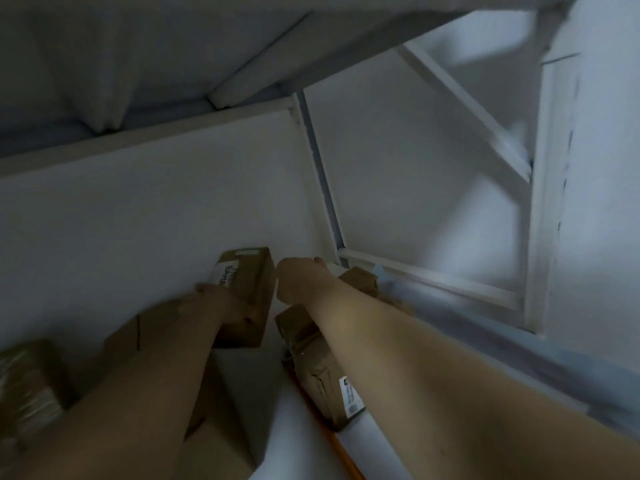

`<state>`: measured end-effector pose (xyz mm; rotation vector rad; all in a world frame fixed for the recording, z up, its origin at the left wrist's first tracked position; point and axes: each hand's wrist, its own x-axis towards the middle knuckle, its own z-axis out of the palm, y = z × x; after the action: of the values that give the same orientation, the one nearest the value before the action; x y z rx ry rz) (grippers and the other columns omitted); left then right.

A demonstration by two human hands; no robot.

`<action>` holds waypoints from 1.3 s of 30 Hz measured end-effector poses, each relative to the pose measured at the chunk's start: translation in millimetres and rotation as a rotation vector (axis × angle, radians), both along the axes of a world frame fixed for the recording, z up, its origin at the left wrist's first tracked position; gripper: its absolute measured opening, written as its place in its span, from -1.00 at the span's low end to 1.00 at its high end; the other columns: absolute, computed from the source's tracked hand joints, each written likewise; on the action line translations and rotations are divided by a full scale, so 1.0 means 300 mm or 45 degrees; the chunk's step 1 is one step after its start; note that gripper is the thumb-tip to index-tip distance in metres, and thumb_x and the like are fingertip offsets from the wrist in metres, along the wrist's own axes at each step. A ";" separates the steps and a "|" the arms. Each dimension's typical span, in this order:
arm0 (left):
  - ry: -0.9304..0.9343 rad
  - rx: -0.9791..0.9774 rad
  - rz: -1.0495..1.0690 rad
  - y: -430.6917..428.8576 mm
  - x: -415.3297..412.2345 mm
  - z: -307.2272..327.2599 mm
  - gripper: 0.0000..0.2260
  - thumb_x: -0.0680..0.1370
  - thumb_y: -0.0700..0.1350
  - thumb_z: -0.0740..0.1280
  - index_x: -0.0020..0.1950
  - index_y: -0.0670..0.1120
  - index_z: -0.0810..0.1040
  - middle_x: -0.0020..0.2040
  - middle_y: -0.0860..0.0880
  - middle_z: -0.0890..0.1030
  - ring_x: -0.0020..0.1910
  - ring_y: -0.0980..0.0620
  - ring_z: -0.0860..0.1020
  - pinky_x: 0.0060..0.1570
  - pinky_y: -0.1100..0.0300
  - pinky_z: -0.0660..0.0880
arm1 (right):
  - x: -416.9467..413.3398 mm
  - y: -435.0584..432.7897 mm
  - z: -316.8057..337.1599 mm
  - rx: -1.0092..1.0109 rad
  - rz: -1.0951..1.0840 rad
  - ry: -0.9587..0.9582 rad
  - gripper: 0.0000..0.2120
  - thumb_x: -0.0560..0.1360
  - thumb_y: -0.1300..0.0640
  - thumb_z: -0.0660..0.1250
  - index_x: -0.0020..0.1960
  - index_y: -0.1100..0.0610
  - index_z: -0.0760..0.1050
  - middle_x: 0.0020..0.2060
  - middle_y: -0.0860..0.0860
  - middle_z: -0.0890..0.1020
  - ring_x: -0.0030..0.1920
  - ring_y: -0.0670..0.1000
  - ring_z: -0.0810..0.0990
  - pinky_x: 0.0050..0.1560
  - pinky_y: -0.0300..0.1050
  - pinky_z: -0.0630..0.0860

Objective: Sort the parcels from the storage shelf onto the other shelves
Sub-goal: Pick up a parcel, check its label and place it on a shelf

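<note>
Obs: both your arms reach deep into the storage shelf (242, 372), under the upper board (138, 64). The frame is dim and motion-blurred.

Left hand (225, 303): clamped on the near end of the labelled box (247, 278), with fingers over its left edge and the thumb against its right face. The box sits toward the back of the shelf, close to the back right corner by the upright post (322, 188), with its white label facing up. Judgement: you hold it by the near end because that is the only part reachable at this depth, and a grip across the width lets you draw it straight toward the front edge.

Right hand (298, 280): fingers curled under, nothing visible in them. It is just beside the box's right face. I cannot tell if they touch. Judgement: it is placed to take the far side, so that the lift is two-handed.

Under your right forearm lies a paper-wrapped parcel (318, 368), label at its near end. A smaller parcel (360, 277) sits behind the wrist, at the right edge. A flat carton (145, 327) lies beneath your left arm. A blurred parcel (27, 375) is at the left.

Risk: a one-handed end grip may let the box tip, and your right forearm could drag the wrapped parcel along.
</note>
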<state>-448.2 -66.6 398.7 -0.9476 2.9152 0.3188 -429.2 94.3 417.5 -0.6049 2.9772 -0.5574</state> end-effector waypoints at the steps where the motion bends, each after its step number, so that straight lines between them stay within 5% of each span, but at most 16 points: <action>1: 0.026 0.013 0.015 0.012 0.042 0.015 0.21 0.31 0.29 0.48 0.53 -0.27 -0.26 0.53 -0.29 0.01 0.49 -0.27 0.10 0.43 -0.07 0.20 | 0.019 0.012 0.002 -0.011 0.013 -0.032 -0.68 0.61 0.20 0.08 0.34 0.19 0.36 0.28 0.12 0.48 0.31 0.14 0.41 0.46 0.08 0.08; 5: 0.254 0.128 -0.076 0.086 0.198 0.089 0.22 0.30 0.31 0.46 0.53 -0.27 -0.28 0.52 -0.26 0.06 0.48 -0.24 0.11 0.43 -0.03 0.21 | 0.144 0.086 0.053 -0.001 0.085 -0.094 -0.66 0.64 0.13 0.09 0.38 0.20 0.33 0.34 0.13 0.43 0.35 0.15 0.37 0.49 0.07 0.09; 9: 0.425 0.259 -0.141 0.187 0.326 0.136 0.30 0.06 0.37 0.40 0.55 -0.22 -0.14 0.46 -0.23 0.24 0.42 -0.22 0.24 0.36 0.02 0.31 | 0.296 0.206 0.109 -0.196 0.067 -0.176 -0.60 0.63 0.10 0.12 0.43 0.23 0.28 0.36 0.17 0.40 0.34 0.14 0.38 0.40 -0.02 0.29; 15: 0.489 0.320 -0.322 0.385 0.514 0.168 0.31 -0.11 0.36 0.47 0.51 -0.14 0.08 0.42 -0.16 0.32 0.38 -0.16 0.33 0.33 -0.01 0.38 | 0.474 0.444 0.099 -1.165 -0.163 -0.462 -0.45 0.53 0.08 0.33 0.43 0.23 0.26 0.33 0.12 0.42 0.29 0.09 0.40 0.15 -0.16 0.33; 20: 0.483 0.436 -0.473 0.552 0.656 0.087 0.22 -0.10 0.28 0.53 0.44 -0.14 0.18 0.32 -0.12 0.39 0.30 -0.11 0.40 0.27 -0.01 0.44 | 0.545 0.591 0.009 -1.627 -0.283 -0.512 -0.01 0.21 -0.09 0.61 0.46 0.17 0.17 0.32 0.05 0.49 0.27 0.05 0.49 0.21 0.00 0.48; 26: 0.327 0.621 -0.541 0.678 0.763 -0.002 0.17 -0.13 0.24 0.58 0.38 -0.04 0.19 0.26 -0.06 0.40 0.23 -0.08 0.43 0.20 0.05 0.51 | 0.610 0.754 -0.052 -1.826 -0.141 -0.409 0.26 0.20 0.21 0.64 0.54 -0.23 -0.19 0.37 0.00 0.43 0.32 0.07 0.46 0.30 0.22 0.43; 29: 0.233 0.715 -0.619 0.714 0.810 -0.029 0.01 0.02 0.14 0.63 0.36 0.02 0.22 0.25 -0.05 0.41 0.22 -0.08 0.44 0.10 0.03 0.57 | 0.645 0.813 -0.069 -1.712 -0.138 -0.360 0.18 0.13 0.14 0.68 0.50 -0.29 0.04 0.33 -0.01 0.47 0.26 0.07 0.51 0.21 0.19 0.51; 32: 0.162 0.846 -0.748 0.735 0.842 -0.057 -0.28 0.30 -0.16 0.57 0.36 -0.03 0.29 0.20 -0.05 0.48 0.15 -0.03 0.50 -0.08 0.18 0.62 | 0.659 0.830 -0.089 -1.677 -0.173 -0.368 -0.09 0.12 0.14 0.68 0.36 -0.22 0.36 0.26 0.04 0.51 0.17 0.11 0.57 0.08 0.18 0.59; 39: 0.166 0.866 -0.814 0.675 0.862 -0.077 -0.36 0.32 -0.22 0.55 0.32 -0.01 0.36 0.19 -0.02 0.50 0.21 -0.05 0.48 0.01 0.21 0.57 | 0.690 0.781 -0.110 -1.636 -0.243 -0.340 -0.37 0.20 0.23 0.64 0.13 -0.10 0.43 0.15 0.03 0.56 0.11 0.13 0.60 -0.01 0.22 0.61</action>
<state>-189.6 136.0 375.5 0.0993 2.6754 1.2182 -222.2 328.8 384.5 -0.1947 2.0820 -2.3240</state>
